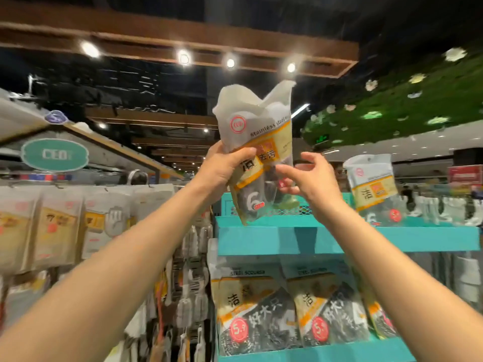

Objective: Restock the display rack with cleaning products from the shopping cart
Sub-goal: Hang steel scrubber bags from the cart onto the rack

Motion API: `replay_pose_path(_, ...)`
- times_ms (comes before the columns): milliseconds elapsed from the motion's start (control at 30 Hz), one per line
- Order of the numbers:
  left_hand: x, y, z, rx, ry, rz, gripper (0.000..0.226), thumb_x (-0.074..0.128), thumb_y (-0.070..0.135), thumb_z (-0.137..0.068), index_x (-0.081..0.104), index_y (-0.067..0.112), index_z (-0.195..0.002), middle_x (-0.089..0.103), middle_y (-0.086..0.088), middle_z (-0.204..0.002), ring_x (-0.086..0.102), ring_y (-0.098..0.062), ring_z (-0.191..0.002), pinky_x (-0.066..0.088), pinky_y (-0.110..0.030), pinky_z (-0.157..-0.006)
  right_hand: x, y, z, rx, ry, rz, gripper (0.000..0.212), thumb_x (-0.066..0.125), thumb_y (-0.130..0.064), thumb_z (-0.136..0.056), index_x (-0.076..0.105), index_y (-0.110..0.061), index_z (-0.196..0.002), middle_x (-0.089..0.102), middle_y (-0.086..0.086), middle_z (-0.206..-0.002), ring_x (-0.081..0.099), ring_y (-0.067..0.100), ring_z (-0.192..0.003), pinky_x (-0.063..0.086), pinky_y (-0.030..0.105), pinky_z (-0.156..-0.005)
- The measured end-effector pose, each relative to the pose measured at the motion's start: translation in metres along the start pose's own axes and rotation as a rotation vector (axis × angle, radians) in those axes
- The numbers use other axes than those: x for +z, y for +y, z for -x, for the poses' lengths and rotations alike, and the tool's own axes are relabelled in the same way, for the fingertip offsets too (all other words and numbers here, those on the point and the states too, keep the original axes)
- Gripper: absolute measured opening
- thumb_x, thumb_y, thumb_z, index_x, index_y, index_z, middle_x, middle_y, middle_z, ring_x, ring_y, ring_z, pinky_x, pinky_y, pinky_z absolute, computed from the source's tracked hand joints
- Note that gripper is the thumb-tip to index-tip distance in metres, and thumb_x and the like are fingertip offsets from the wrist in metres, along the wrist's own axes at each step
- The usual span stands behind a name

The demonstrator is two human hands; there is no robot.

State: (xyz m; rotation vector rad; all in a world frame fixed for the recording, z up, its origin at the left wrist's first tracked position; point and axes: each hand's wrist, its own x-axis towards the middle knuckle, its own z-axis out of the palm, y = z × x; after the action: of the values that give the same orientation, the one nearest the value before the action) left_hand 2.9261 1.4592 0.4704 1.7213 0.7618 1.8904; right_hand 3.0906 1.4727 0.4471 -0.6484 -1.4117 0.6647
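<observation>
Two bare forearms reach up from the bottom corners. At frame centre the left hand grips a scourer pack above the teal rack. The right hand hangs open just beside it, fingers spread.

Overhead: dark ceiling w/ wooden beams carrying a row of round spotlights. Upper right – a green moss-like panel dotted w/ white flowers, blurred. Left side: teal oval CEO sign under a sloped roof-shaped frame. Below it, hanging packs w/ yellow labels, one showing a glove shape. Far right – a red sign, text too blurred to read. A person's head shows behind the hanging packs.
</observation>
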Motion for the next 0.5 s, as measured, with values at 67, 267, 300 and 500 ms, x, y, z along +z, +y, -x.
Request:
replay_pose_path(67, -0.009, -0.017, -0.011, -0.042, -0.013, -0.046, 0.015, 0.066, 0.007, -0.082, 0.064, 0.017, -0.093, 0.071, -0.004, -0.090, 0.066, -0.020, -0.089, 0.052, -0.036, -0.087, 0.006, 0.008, -0.013, 0.103, -0.187, 0.032, 0.044, 0.072, -0.012, -0.080, 0.055, -0.003, -0.119, 0.065, 0.008, -0.096, 0.065, 0.015, -0.066, 0.059, 0.032, -0.068)
replay_pose_path(267, -0.013, -0.053, -0.028, -0.150, 0.075, -0.089, 0.013, 0.071, 0.019, -0.081, 0.062, 0.016, -0.090, 0.069, -0.001, -0.084, 0.065, -0.014, -0.076, 0.056, -0.024, -0.069, 0.019, 0.036, -0.031, 0.276, -0.319, 0.045, 0.019, 0.066, -0.004, -0.084, 0.062, 0.000, -0.102, 0.069, 0.010, -0.083, 0.066, 0.016, -0.057, 0.057, 0.028, -0.060)
replay_pose_path(300, -0.016, -0.059, -0.030, -0.135, 0.108, -0.176, 0.016, 0.070, 0.027, -0.081, 0.061, 0.018, -0.090, 0.067, 0.004, -0.081, 0.063, -0.008, -0.073, 0.053, -0.019, -0.062, 0.023, 0.039, -0.032, 0.296, -0.350, 0.056, 0.016, 0.065, -0.003, -0.084, 0.062, -0.001, -0.100, 0.069, 0.010, -0.084, 0.066, 0.016, -0.057, 0.057, 0.028, -0.061)
replay_pose_path(500, -0.043, -0.093, -0.034, -0.016, 0.225, -0.771, 0.083, 0.036, 0.088, -0.065, 0.063, 0.017, -0.098, 0.068, 0.003, -0.090, 0.063, -0.018, -0.081, 0.053, -0.039, -0.075, 0.053, 0.056, -0.038, 0.255, -0.341, 0.240, 0.018, 0.061, -0.003, -0.087, 0.065, -0.005, -0.104, 0.068, 0.011, -0.105, 0.067, 0.021, -0.087, 0.057, 0.032, -0.071)
